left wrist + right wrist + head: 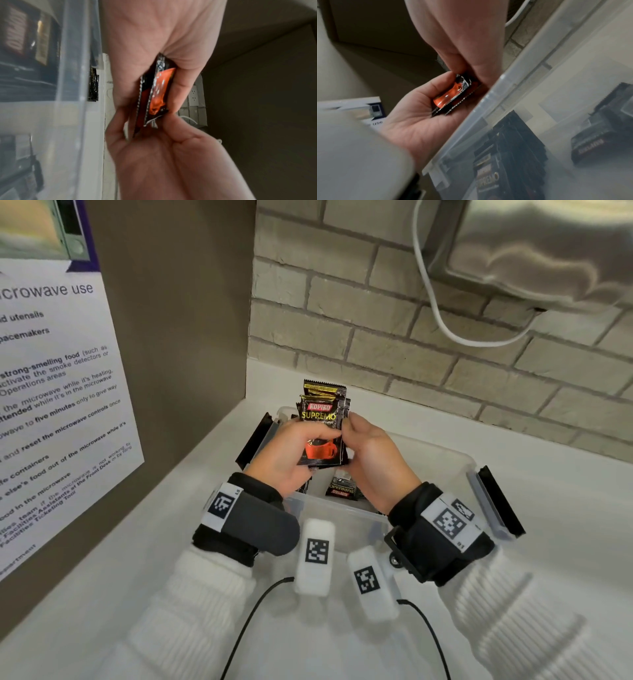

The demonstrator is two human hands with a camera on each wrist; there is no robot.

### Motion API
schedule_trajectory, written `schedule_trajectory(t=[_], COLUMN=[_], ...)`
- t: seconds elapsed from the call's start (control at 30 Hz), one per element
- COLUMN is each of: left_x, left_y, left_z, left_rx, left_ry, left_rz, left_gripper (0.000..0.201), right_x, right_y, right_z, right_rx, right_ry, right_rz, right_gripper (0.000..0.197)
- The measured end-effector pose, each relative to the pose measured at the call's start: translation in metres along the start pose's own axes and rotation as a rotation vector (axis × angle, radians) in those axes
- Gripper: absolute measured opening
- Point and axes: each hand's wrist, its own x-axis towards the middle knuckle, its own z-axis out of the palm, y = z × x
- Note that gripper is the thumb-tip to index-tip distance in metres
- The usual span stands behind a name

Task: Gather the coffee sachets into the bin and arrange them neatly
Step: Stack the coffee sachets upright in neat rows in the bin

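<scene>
A stack of black Kopiko Supremo sachets (322, 419) is held upright above the clear plastic bin (445, 455). My left hand (308, 438) grips the stack's lower left side, thumb across the front. At the stack's right edge my right hand (354, 428) pinches it. The wrist views show the stack's bottom edge (157, 92) (452, 96) squeezed between both hands, outside the bin wall (522, 81). More sachets lie inside the bin (340, 487) (513, 148); my hands hide part of the bin's inside.
The bin stands in a corner of a white counter (565, 542), with black latches (255, 440) (501, 501) hanging at both ends. A brown panel with a microwave notice (51, 405) is on the left, and a brick wall with a white cable (438, 313) is behind.
</scene>
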Motion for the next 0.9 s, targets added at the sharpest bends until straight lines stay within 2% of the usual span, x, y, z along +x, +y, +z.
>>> schedule_trajectory(t=[0.07,0.13,0.17,0.23,0.3,0.37,0.4,0.47,0.57,0.67,0.73,0.8,0.83,0.9], left_x=[0.000,0.000,-0.001,-0.003,-0.005,-0.006,-0.008,-0.010,-0.012,-0.014,-0.013,-0.013,-0.013,-0.012], left_y=[0.000,0.002,0.004,0.005,0.006,0.005,0.005,0.006,0.007,0.009,0.009,0.009,0.009,0.008], left_z=[-0.001,-0.001,0.000,0.000,0.000,0.002,0.004,0.006,0.007,0.008,0.007,0.006,0.006,0.007], left_rx=[-0.019,-0.008,-0.010,0.012,0.014,-0.029,-0.062,-0.127,-0.110,-0.043,-0.014,0.003,0.015,0.060], left_ry=[-0.010,-0.011,-0.017,-0.031,-0.037,-0.074,-0.101,-0.140,-0.137,-0.124,-0.095,-0.069,-0.063,-0.057], left_rz=[-0.015,-0.031,-0.045,-0.063,-0.092,-0.120,-0.128,-0.139,-0.145,-0.151,-0.138,-0.117,-0.113,-0.106], left_gripper=[0.035,0.033,0.027,0.015,0.024,0.039,0.038,0.032,0.029,0.047,0.063,0.066,0.066,0.069], right_x=[0.007,0.005,0.001,-0.006,-0.013,-0.016,-0.015,-0.013,-0.012,-0.010,-0.008,-0.007,-0.008,-0.008], right_y=[0.003,0.002,-0.001,-0.011,-0.020,-0.024,-0.024,-0.024,-0.022,-0.017,-0.015,-0.015,-0.015,-0.014], right_z=[-0.001,-0.003,-0.004,-0.010,-0.010,-0.008,-0.007,-0.007,-0.008,-0.007,-0.006,-0.006,-0.005,-0.005], right_rx=[-0.532,-0.842,-0.874,-0.835,-0.839,-0.926,-0.969,-1.020,-0.997,-1.077,-1.118,-1.132,-1.130,-1.112], right_ry=[0.178,0.234,0.202,0.038,-0.138,-0.199,-0.200,-0.180,-0.160,-0.192,-0.149,-0.097,-0.100,-0.147], right_rz=[-0.120,-0.224,-0.265,-0.291,-0.265,-0.226,-0.209,-0.198,-0.268,-0.281,-0.287,-0.322,-0.331,-0.312], right_gripper=[0.032,0.046,0.058,0.078,0.096,0.111,0.116,0.115,0.106,0.119,0.108,0.091,0.091,0.110])
